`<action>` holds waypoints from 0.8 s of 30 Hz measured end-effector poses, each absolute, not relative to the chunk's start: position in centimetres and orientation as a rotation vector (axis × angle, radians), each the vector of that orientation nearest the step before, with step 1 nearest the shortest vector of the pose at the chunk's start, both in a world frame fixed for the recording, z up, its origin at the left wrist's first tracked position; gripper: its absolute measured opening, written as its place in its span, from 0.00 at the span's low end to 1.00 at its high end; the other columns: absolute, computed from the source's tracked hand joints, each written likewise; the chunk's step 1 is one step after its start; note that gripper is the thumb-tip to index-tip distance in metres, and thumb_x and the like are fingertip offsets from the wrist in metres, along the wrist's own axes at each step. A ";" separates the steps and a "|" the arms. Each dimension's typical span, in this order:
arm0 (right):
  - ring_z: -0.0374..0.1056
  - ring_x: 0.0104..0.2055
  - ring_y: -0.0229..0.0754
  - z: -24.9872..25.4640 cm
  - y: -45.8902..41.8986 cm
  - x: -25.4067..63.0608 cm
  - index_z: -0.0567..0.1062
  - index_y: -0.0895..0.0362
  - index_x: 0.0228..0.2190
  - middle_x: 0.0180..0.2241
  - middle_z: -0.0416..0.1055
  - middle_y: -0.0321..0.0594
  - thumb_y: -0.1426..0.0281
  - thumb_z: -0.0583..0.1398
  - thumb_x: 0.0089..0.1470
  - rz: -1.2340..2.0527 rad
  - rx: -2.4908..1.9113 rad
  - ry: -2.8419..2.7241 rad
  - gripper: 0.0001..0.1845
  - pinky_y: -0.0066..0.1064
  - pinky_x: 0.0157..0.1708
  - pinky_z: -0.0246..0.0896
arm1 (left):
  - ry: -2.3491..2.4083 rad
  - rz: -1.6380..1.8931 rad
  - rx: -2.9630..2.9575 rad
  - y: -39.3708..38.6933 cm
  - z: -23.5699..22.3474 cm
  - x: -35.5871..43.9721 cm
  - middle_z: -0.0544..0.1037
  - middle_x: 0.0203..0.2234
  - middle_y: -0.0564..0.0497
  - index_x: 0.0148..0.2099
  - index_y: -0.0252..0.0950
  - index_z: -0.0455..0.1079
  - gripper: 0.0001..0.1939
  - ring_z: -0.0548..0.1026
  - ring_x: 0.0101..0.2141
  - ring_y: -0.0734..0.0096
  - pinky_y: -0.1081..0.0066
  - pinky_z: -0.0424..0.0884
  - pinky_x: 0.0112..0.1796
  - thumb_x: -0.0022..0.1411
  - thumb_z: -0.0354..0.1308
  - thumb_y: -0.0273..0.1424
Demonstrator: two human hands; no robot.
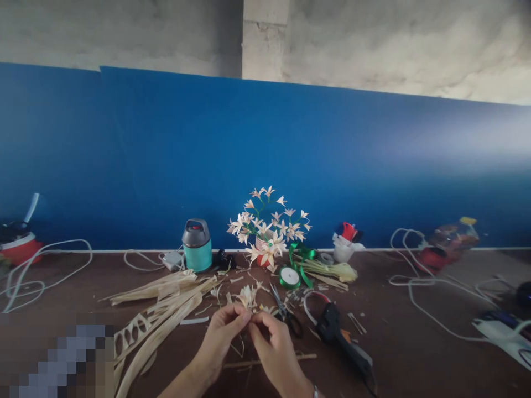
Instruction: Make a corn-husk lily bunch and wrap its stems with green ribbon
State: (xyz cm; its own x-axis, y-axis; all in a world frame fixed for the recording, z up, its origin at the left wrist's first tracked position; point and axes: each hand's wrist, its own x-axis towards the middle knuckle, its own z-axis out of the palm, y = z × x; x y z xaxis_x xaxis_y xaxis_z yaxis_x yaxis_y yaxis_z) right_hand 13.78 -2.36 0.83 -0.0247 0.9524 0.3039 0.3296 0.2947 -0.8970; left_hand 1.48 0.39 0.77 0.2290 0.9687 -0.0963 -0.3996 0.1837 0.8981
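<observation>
My left hand (219, 338) and my right hand (275, 344) meet over the brown table, thumbs and fingertips pinched close together. Whatever lies between the fingertips is too small and covered to make out. Just beyond them is a pale husk flower (248, 296); whether it touches my fingers I cannot tell. Dark-handled scissors (284, 313) lie beside my right hand, blades pointing away. Farther right rests a black glue gun (332, 325). Behind the hands, pale flowers on green stems (269, 228) stand in a red-and-white pot (263, 258).
Long dried husk strips (166, 315) spread left of my hands. A green ribbon spool (289, 277) and a husk bundle (336, 271) lie behind the scissors. A turquoise container (197, 254) stands near the blue partition (174, 155). White cables (418, 301) run across the right side.
</observation>
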 end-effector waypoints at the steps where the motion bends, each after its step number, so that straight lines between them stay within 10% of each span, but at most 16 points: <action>1: 0.68 0.27 0.39 1.3 -2.3 14.0 0.74 0.59 0.26 0.24 0.73 0.39 0.68 0.53 0.53 0.762 -1.226 -1.601 0.13 0.25 0.29 0.60 | 0.825 1.141 0.897 0.3 0.9 1.5 0.73 0.20 0.54 0.23 0.33 0.69 0.12 0.68 0.25 0.75 0.76 0.62 0.31 0.44 0.66 0.36; 7: 0.67 0.22 0.41 6.0 -2.4 20.4 0.75 0.55 0.21 0.19 0.73 0.39 0.68 0.56 0.47 0.316 -1.710 -1.885 0.09 0.28 0.24 0.54 | 0.965 1.156 0.930 0.2 1.3 1.7 0.77 0.23 0.50 0.24 0.34 0.67 0.14 0.72 0.27 0.71 0.76 0.63 0.28 0.45 0.65 0.39; 14: 0.67 0.42 0.57 4.0 -5.1 27.7 0.71 0.61 0.40 0.39 0.72 0.55 0.73 0.60 0.40 -0.024 -2.532 -1.762 0.21 0.38 0.33 0.59 | 0.948 1.090 0.870 -0.4 1.8 2.1 0.74 0.19 0.54 0.27 0.35 0.67 0.16 0.73 0.24 0.70 0.76 0.64 0.22 0.43 0.65 0.41; 24: 0.68 0.41 0.53 -0.6 -5.4 28.0 0.63 0.62 0.41 0.40 0.66 0.55 0.77 0.52 0.47 -0.145 -2.335 -1.693 0.16 0.37 0.34 0.62 | 0.893 1.148 0.858 -0.8 1.7 2.7 0.75 0.17 0.52 0.25 0.32 0.70 0.13 0.72 0.22 0.74 0.75 0.68 0.27 0.40 0.67 0.35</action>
